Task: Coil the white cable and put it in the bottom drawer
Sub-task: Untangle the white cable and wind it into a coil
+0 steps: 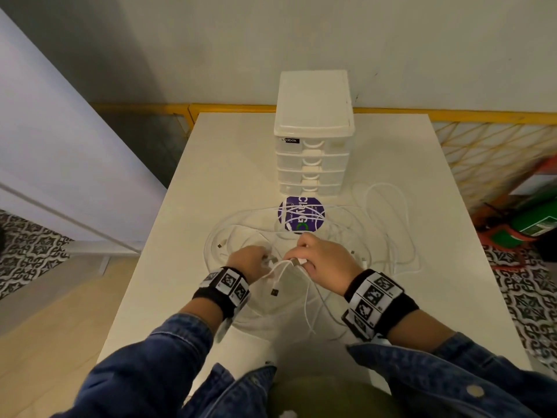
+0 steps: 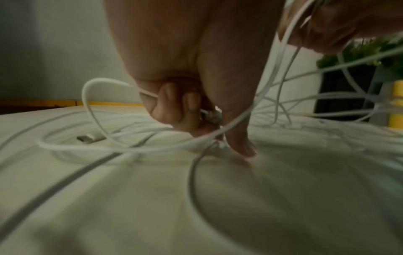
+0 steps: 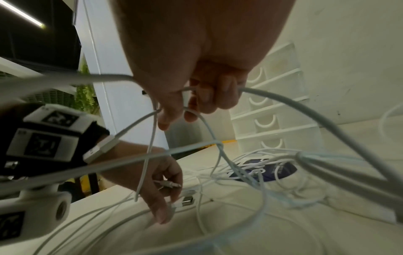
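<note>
A tangle of white cable (image 1: pixel 388 224) sprawls in loose loops over the white table (image 1: pixel 211 164), in front of a small white drawer unit (image 1: pixel 313 134). My left hand (image 1: pixel 250 260) reaches down to the table and pinches a stretch of cable (image 2: pixel 96 86) near a plug, its curled fingers (image 2: pixel 165 103) round the strand. My right hand (image 1: pixel 319 256) is raised just beside it and grips several strands (image 3: pixel 272 96) in curled fingers (image 3: pixel 209 96). A plug end (image 1: pixel 297 261) shows at its thumb. All drawers of the unit (image 3: pixel 268 120) look closed.
A round purple sticker (image 1: pixel 301 217) lies under the cables in front of the drawer unit. Loose plug ends (image 1: pixel 274 292) lie near the table's front. A yellow lattice railing (image 1: pixel 482 146) stands at the right, green and red objects (image 1: pixel 530 221) on the floor beyond.
</note>
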